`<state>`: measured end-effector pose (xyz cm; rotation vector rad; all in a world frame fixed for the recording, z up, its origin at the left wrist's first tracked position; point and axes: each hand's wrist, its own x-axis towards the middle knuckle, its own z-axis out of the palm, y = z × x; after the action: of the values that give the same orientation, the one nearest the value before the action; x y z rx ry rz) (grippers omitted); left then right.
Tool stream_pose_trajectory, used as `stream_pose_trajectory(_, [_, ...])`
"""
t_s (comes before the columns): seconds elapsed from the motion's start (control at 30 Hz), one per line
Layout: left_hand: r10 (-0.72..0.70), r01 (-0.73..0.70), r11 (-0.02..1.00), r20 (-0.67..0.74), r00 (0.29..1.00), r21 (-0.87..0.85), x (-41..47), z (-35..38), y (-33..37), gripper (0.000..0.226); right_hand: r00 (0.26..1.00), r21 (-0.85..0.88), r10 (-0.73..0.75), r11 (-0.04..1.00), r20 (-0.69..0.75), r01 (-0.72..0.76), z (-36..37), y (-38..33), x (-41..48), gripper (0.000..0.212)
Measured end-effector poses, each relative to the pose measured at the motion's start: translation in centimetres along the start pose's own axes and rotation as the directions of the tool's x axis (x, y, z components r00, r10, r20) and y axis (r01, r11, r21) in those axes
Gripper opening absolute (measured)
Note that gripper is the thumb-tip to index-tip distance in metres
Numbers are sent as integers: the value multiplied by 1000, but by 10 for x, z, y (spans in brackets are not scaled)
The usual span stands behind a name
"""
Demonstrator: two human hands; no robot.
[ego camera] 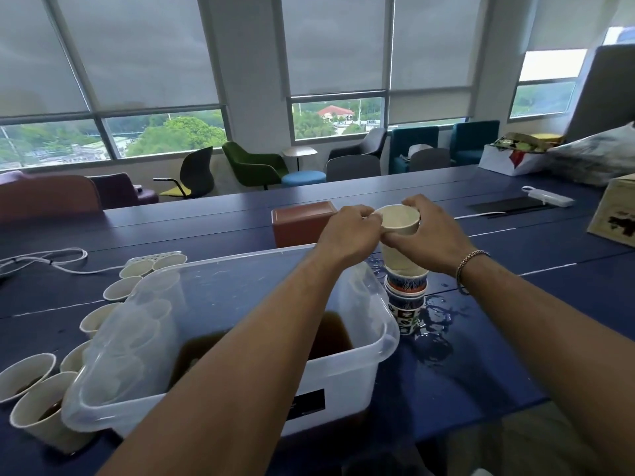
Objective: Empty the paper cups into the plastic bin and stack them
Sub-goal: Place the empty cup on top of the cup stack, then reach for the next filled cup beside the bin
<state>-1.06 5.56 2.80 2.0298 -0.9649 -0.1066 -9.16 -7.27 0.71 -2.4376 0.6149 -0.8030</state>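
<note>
Head: stack (407, 290) partly behind right hand (429, 235)

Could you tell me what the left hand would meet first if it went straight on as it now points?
The left hand is touching it: the top paper cup of the stack, with the right hand probably just beyond.

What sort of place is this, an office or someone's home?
Probably an office lounge or shared workspace, not a home: a long blue table with a power strip on it, a green armchair among mixed lounge seats, and roller blinds over tall windows.
</note>
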Motion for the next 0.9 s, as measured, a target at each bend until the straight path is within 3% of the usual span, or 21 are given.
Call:
stream_pose_trajectory(0.2, [-55,51,995,42,998,88,1,13,4,54,980,32,198,980,13,-198,1,21,-8,66])
stream_pose_trajectory(0.33, [-55,52,995,40,998,89,3,15,4,54,976,52,213,976,-40,-210,3,23,-11,66])
stream_pose_trajectory(0.4, [-53,49,994,40,998,97,4,14,2,54,965,2,238,971,111,-240,2,23,-10,82])
stream_pose_trajectory(0.47, [-47,43,993,33,998,110,3,11,0,53,902,-76,286,958,322,-277,2,20,-11,104])
stream_pose_trajectory(0.53, [-34,30,992,29,999,120,3,6,-5,52,888,-70,294,955,353,-288,0,15,-9,108])
stream_pose_trajectory(0.73, [-37,45,985,-51,998,167,1,-46,-30,44,966,-4,56,998,251,-56,17,-49,12,63])
stream_pose_trajectory(0.9, [-119,159,964,-189,975,215,-3,-124,-82,34,909,2,-231,969,347,246,76,-141,33,31])
